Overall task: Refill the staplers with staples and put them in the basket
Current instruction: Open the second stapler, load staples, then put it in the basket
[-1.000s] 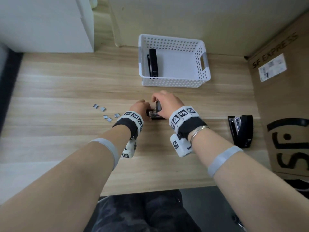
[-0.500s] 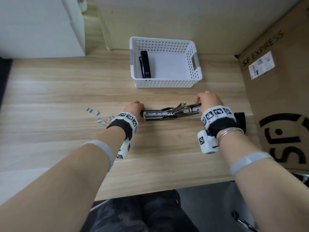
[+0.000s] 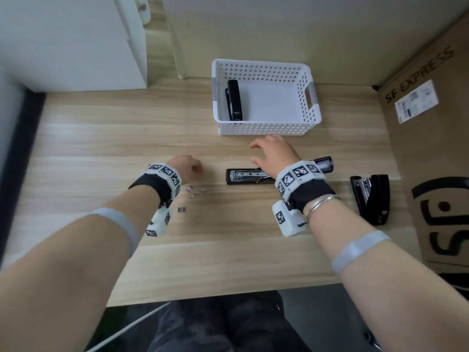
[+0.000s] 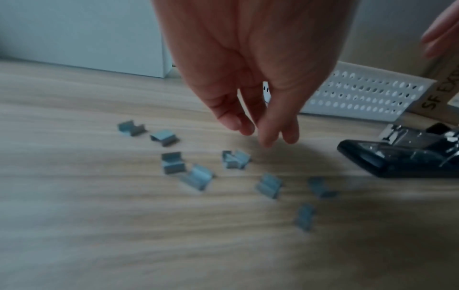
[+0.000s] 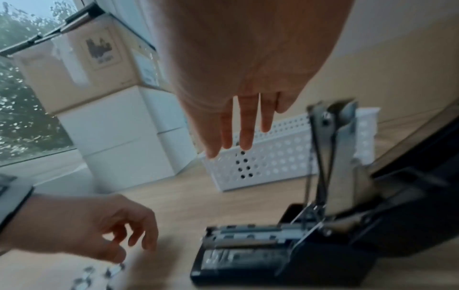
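Right hand (image 5: 238,78) at top centre, fingers (image 5: 246,127) straight, holding nothing. Opened stapler (image 5: 285,251) at lower right, its arm raised. White basket (image 5: 280,162) behind. Left hand (image 5: 94,225) at lower left, above blurred staples (image 5: 104,274).

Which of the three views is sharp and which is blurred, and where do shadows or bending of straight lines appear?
Head view: sharp; the wide lens bows the table edge, and light glints on the opened stapler. Left wrist view: motion-blurred; the staple pieces look smeared, and a soft shadow lies under the left hand. Right wrist view: also blurred, mostly on the right hand and the basket.
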